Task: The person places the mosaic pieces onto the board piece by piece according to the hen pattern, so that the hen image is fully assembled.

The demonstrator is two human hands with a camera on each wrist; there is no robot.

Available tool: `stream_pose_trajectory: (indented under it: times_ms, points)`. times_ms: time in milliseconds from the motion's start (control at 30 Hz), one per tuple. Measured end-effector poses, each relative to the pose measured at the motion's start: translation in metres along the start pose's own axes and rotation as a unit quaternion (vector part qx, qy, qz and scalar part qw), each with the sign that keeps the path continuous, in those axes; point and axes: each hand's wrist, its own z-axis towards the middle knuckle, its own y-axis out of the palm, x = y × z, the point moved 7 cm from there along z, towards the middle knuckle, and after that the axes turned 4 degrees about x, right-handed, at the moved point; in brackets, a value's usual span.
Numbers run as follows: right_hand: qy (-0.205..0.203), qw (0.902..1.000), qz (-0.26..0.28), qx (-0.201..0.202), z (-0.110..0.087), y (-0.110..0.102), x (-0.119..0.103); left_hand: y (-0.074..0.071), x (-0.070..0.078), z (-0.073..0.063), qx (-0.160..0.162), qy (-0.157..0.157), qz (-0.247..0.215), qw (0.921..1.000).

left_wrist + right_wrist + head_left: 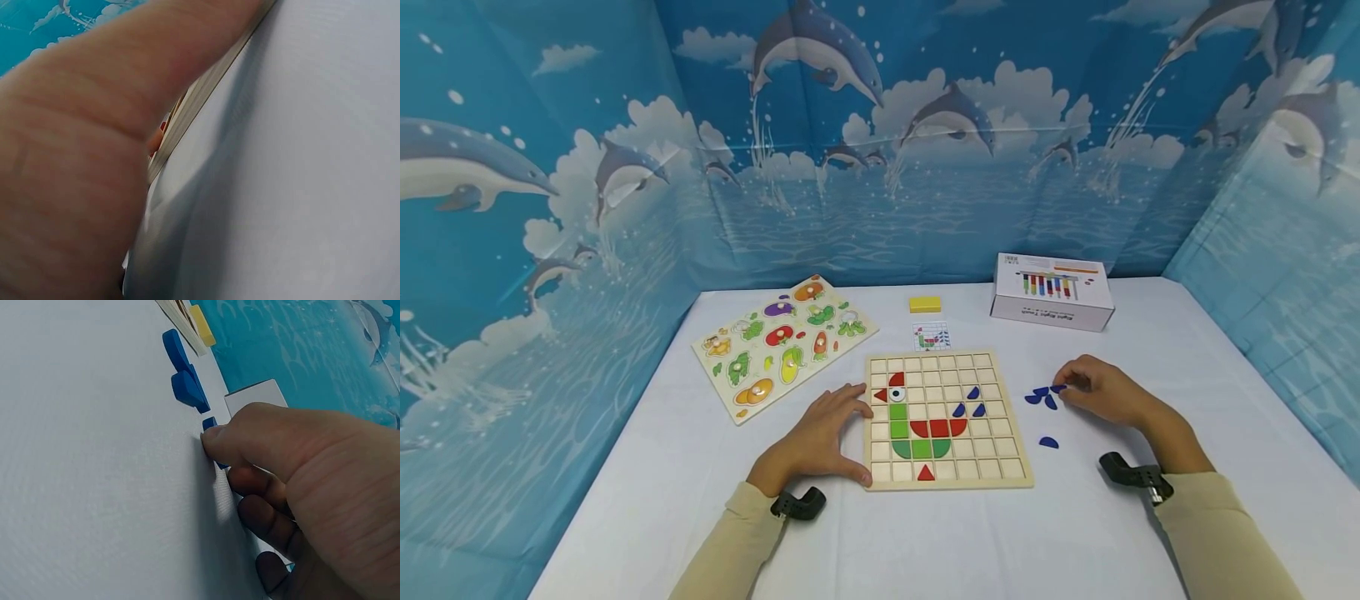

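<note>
The left hand point(816, 437) rests at the left edge of a wooden grid board point(1000, 477), thumb by the near corner and spread fingertips on the side. In the left wrist view the thumb point(125, 69) lies along the board's edge. To the right of the board, the right hand point(1097, 390) pinches a small blue half-round piece point(209, 423) between thumb and fingers, close to the tabletop. Several loose blue pieces point(1033, 399) lie just left of those fingertips. Another blue half-round piece point(1048, 442) lies nearer. Red, green and blue pieces form a bird-like picture on the board.
Behind the board lie a small pattern card point(931, 336) and a yellow block point(925, 304). A vegetable peg puzzle point(760, 348) is at the back left. A white box point(1052, 292) stands at the back right, before a dolphin-print curtain point(865, 225).
</note>
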Motion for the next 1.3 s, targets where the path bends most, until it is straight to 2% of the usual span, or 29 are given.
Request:
stream_pose_trajectory:
  times_ms: [600, 967, 1300]
  points:
    - [-0.030, 0.9994, -0.015, -0.005, 0.000, 0.000, -0.002, 0.001, -0.002, 0.000, -0.002, -0.001, 0.003, 1.0000]
    - [-0.052, 0.9984, -0.014, -0.014, 0.000, -0.002, -0.017, 0.001, -0.003, 0.001, -0.001, -0.002, 0.007, 1.0000]
    - [-0.095, 0.9949, 0.015, -0.028, 0.006, 0.009, -0.048, 0.003, -0.005, 0.001, -0.008, -0.010, 0.011, 0.9998]
